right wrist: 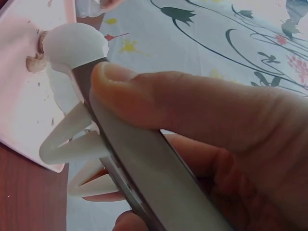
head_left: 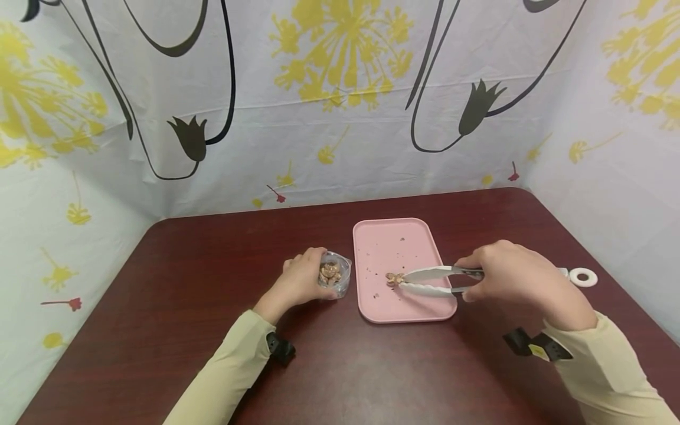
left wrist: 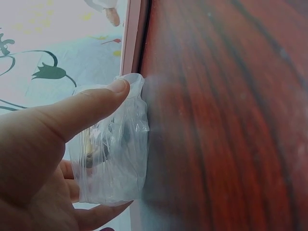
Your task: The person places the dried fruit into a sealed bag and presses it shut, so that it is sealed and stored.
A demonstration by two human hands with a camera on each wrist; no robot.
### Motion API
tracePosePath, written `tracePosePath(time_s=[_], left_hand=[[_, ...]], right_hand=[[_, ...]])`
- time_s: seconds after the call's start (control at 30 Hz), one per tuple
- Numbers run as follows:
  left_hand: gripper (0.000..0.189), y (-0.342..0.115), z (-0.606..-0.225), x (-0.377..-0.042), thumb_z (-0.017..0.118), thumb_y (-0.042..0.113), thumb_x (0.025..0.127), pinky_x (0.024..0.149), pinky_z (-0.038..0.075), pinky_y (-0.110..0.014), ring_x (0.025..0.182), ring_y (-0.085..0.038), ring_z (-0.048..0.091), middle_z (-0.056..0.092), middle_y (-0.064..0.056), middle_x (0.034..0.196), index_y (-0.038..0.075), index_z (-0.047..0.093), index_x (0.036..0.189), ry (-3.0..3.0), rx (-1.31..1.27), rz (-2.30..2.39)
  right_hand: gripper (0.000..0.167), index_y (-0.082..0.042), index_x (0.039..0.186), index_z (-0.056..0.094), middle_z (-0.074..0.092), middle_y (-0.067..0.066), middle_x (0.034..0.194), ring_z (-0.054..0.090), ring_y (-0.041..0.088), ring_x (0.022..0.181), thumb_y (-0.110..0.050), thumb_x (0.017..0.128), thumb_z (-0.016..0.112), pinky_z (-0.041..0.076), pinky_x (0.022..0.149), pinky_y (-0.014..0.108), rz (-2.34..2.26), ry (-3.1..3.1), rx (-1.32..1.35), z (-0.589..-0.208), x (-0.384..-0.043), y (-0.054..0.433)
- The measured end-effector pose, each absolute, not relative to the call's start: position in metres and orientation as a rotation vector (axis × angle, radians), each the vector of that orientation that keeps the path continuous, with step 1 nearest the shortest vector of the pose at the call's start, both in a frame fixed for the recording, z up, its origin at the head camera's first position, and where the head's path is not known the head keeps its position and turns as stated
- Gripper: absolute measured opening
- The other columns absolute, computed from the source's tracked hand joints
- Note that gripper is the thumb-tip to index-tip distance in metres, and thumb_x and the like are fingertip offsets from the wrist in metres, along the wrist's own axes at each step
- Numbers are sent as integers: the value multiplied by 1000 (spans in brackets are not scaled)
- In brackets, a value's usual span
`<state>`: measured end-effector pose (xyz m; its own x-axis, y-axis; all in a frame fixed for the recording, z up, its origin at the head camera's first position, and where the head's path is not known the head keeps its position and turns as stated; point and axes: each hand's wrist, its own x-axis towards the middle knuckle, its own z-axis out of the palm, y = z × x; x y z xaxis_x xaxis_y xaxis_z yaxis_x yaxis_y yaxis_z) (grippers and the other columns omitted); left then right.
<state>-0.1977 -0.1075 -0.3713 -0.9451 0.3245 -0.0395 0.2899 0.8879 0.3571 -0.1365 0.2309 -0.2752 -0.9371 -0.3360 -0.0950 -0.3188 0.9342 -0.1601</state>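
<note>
My left hand (head_left: pixel 300 282) grips a small clear plastic container (head_left: pixel 343 276) from its left side, with the thumb at the near edge. Brown walnut pieces (head_left: pixel 330 272) show inside it. In the left wrist view the wall of the container (left wrist: pixel 122 163) looks crinkled and see-through. My right hand (head_left: pixel 517 284) holds metal tongs with white tips (head_left: pixel 431 273), thumb on the upper arm. These tips point left and meet a walnut piece (head_left: pixel 394 279) on the pink tray (head_left: pixel 393 237). Whether they pinch it firmly cannot be told.
Dark crumbs (head_left: pixel 402 239) are scattered over the tray. A dark red wooden table (head_left: pixel 223 248) bears everything, and patterned white cloth (head_left: pixel 340 147) hangs behind and at both sides. The tongs' white ring end (head_left: pixel 583 277) sticks out right of my right hand.
</note>
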Motion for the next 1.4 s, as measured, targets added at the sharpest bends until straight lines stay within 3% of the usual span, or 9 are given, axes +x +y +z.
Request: tracePosePath(time_s=[0.3,0.63,0.97,1.4], left_hand=[[97,-109,-372,-197,87,43,64,96,35,-51,113,-32,51,52,-14,131,3,40,139,2960,483,541],[97,-109,-373,-198,87,42,64,96,35,-51,114,-32,51,52,-14,131,3,40,139,2957,481,537],[95,-108,-370,-198,87,42,65,95,35,-50,112,-31,52,53,-13,129,3,41,138,2955,496,547],[91,-109,-371,-200,88,42,63,91,36,-49,108,-29,53,55,-9,125,6,44,135,2955,504,566]], right_hand=[[25,-35,84,69,49,-10,62,45,11,61,-26,62,76,35,54,30,-263,3026,-535,-268,-138,218],[32,-26,96,73,54,-10,68,46,10,61,-27,65,81,38,55,29,-323,3039,-668,-273,-153,191],[28,-32,88,72,63,-11,73,52,9,63,-31,62,83,43,57,32,-327,3018,-755,-277,-166,155],[25,-30,84,69,55,-16,53,52,5,56,-22,62,79,39,48,30,-260,2968,-703,-279,-171,126]])
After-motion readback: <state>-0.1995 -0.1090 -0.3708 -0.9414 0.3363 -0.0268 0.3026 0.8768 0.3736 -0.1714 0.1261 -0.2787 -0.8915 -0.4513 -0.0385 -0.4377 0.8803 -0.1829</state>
